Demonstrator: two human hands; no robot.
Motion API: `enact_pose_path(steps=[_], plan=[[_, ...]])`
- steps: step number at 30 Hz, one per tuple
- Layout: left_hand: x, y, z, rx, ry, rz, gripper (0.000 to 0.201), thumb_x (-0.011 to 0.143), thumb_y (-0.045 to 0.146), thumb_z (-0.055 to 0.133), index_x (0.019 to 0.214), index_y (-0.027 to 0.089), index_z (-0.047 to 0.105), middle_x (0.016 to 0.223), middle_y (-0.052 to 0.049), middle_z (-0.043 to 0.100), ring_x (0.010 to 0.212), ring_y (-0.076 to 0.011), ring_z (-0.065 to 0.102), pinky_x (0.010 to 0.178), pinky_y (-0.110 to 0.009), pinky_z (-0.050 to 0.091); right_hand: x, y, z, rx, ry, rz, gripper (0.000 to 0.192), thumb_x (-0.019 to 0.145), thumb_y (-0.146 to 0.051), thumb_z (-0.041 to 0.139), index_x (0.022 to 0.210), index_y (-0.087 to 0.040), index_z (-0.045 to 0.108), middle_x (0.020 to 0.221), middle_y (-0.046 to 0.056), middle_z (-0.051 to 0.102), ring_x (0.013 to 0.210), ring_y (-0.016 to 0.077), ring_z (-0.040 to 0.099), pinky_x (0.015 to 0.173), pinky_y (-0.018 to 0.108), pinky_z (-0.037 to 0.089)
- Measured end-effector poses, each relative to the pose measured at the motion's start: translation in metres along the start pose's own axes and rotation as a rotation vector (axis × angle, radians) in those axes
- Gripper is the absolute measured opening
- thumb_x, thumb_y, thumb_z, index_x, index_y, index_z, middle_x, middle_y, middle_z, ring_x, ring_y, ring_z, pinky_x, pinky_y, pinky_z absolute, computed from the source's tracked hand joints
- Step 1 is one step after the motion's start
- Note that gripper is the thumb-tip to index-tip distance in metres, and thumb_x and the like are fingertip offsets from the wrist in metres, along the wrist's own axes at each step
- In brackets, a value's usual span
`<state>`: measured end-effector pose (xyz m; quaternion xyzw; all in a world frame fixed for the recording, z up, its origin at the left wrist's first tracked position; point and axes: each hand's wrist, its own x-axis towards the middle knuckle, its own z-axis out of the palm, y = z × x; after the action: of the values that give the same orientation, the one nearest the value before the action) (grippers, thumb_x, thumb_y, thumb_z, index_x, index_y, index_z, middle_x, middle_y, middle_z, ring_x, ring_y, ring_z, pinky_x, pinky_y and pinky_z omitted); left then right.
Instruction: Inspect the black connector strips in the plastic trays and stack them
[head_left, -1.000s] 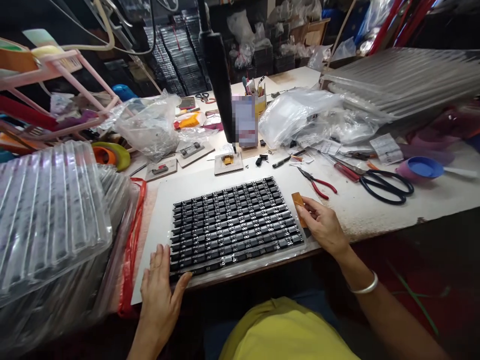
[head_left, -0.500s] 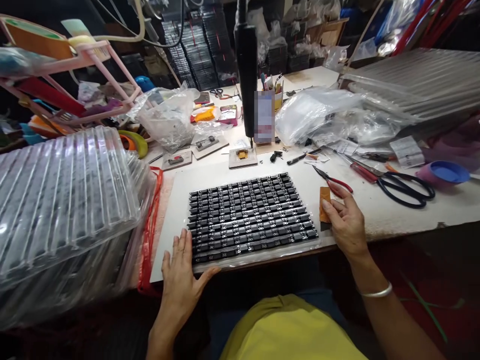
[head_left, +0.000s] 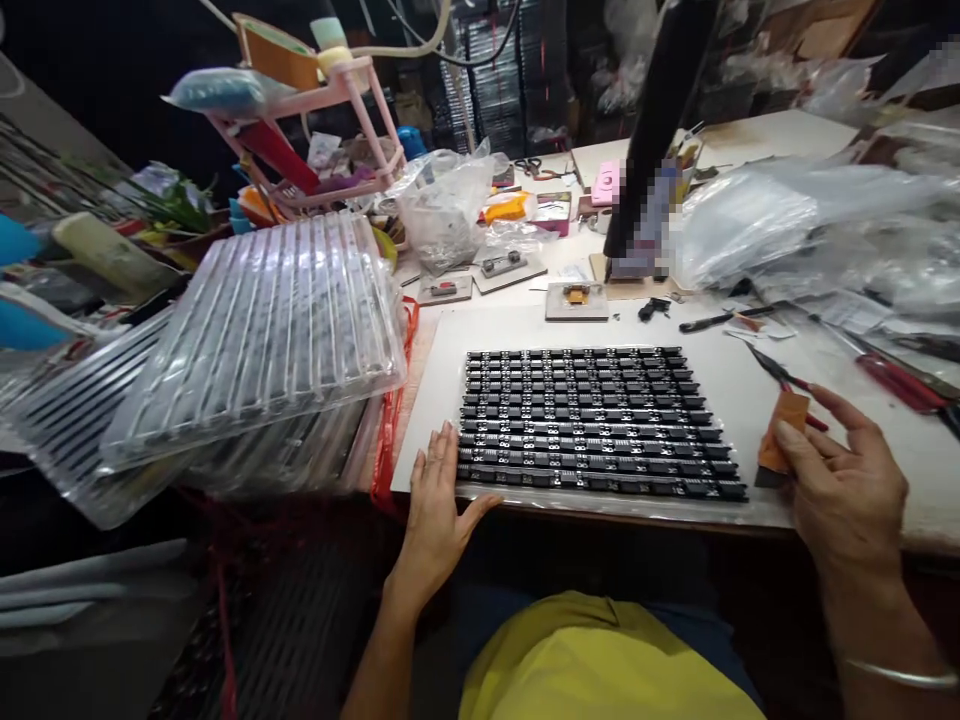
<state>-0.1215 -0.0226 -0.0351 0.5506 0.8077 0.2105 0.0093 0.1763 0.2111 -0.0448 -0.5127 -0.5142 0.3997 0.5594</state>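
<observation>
Cluttered white workbench (head_left: 757,385), near edge holds a clear tray of black components (head_left: 596,420) in rows. Left hand (head_left: 437,510) lies flat and open, fingers touching the tray's left near corner, gripping nothing. Right hand (head_left: 844,480) sits just right of the tray, fingers pinched on a small orange-brown card (head_left: 780,440). Red-handled pliers (head_left: 784,378) just behind; stacked clear ribbed trays (head_left: 262,330) left.

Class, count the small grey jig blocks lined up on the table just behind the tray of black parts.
3: left block, middle block, right block holding an orange piece, all behind the tray. Bags may hide others.
</observation>
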Motion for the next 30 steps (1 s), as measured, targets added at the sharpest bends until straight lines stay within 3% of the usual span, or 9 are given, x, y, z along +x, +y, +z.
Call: enact_pose_path(steps=[12, 16, 21, 26, 30], plan=[[-0.0028, 0.0017, 0.0037, 0.026, 0.026, 0.013, 0.079, 0.088, 0.051, 0.047, 0.150, 0.020, 0.008, 0.154, -0.016, 0.026, 0.145, -0.0266, 0.013, 0.114, -0.054, 0.020, 0.0000, -0.0013, 0.0021, 0.049, 0.021, 0.031, 0.071, 0.056, -0.030, 0.080, 0.124, -0.026, 0.061, 0.087, 0.004, 0.069, 0.073, 0.0089, 0.065, 0.061, 0.014, 0.053], [-0.0030, 0.0016, 0.0059, 0.001, 0.061, -0.005, 0.084, 0.087, 0.053, 0.048, 0.150, 0.019, 0.005, 0.152, -0.018, 0.029, 0.144, -0.0275, 0.018, 0.114, -0.053, 0.022, -0.0003, -0.0027, 0.0017, 0.018, 0.031, 0.020, 0.074, 0.054, -0.032, 0.081, 0.124, -0.026, 0.061, 0.085, 0.006, 0.068, 0.067, 0.0124, 0.063, 0.052, 0.018, 0.051], [-0.0035, 0.0001, 0.0088, -0.026, 0.138, -0.045, 0.089, 0.083, 0.057, 0.052, 0.150, 0.019, 0.008, 0.148, -0.019, 0.038, 0.140, -0.0302, 0.029, 0.112, -0.054, 0.026, -0.0004, -0.0043, 0.0016, -0.004, 0.025, 0.058, 0.082, 0.048, -0.032, 0.083, 0.127, -0.027, 0.059, 0.084, 0.009, 0.068, 0.049, 0.0127, 0.054, 0.033, 0.020, 0.038], [-0.0027, -0.0011, 0.0090, -0.006, 0.166, -0.035, 0.086, 0.083, 0.054, 0.054, 0.150, 0.020, 0.012, 0.145, -0.019, 0.042, 0.137, -0.0310, 0.035, 0.112, -0.055, 0.026, 0.0030, -0.0005, 0.0003, 0.087, 0.037, 0.046, 0.098, 0.043, -0.024, 0.083, 0.136, -0.022, 0.049, 0.072, 0.003, 0.065, 0.042, 0.0107, 0.050, 0.033, 0.021, 0.040], [-0.0028, -0.0011, 0.0080, -0.018, 0.152, -0.054, 0.087, 0.082, 0.053, 0.056, 0.150, 0.021, 0.012, 0.145, -0.018, 0.042, 0.137, -0.0306, 0.035, 0.112, -0.055, 0.026, 0.0034, -0.0011, -0.0001, 0.105, 0.034, 0.041, 0.099, 0.042, -0.024, 0.084, 0.135, -0.021, 0.049, 0.067, 0.000, 0.064, 0.039, 0.0101, 0.049, 0.032, 0.021, 0.039]])
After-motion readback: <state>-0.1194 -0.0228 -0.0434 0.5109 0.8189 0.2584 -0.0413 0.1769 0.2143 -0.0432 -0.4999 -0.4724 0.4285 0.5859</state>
